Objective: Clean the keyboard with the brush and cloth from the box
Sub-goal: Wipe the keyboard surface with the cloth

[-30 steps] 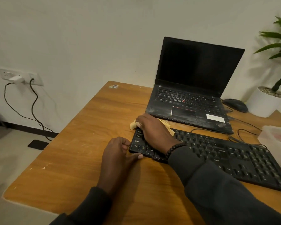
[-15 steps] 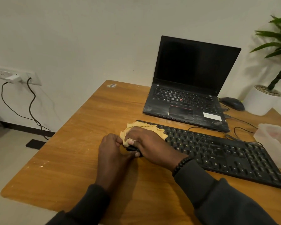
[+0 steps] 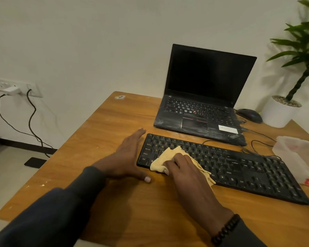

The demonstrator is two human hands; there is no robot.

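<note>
Right hand [image 3: 181, 168] low on left end of long black plastic keyboard [image 3: 239, 168], fingers curled down over crumpled pale-yellow cloth [image 3: 163, 160], pressing it onto keys near front-left corner. Cloth bunched under fingers, 1 frayed edge trailing right along front rows. Black beaded bracelet [image 3: 226, 229] on right wrist, dark sleeve behind it.

Left hand [image 3: 127, 157] flat on orange-brown wooden table [image 3: 114, 122], fingers straight and held together, lying just beside keyboard's left end; thumb stretched toward front-left corner. Contact with keyboard edge: cannot tell.

Keyboard set at slant across table, running toward right. Open black laptop [image 3: 203, 97], screen dark, just behind keyboard. Dark computer mouse [image 3: 250, 115] right of laptop; white round pot with green plant [image 3: 282, 111] at far right corner. Translucent plastic box [image 3: 298, 154] at right table edge, near keyboard's right end. White wall socket with charger and 2 black cables [image 3: 12, 89] on left wall.
</note>
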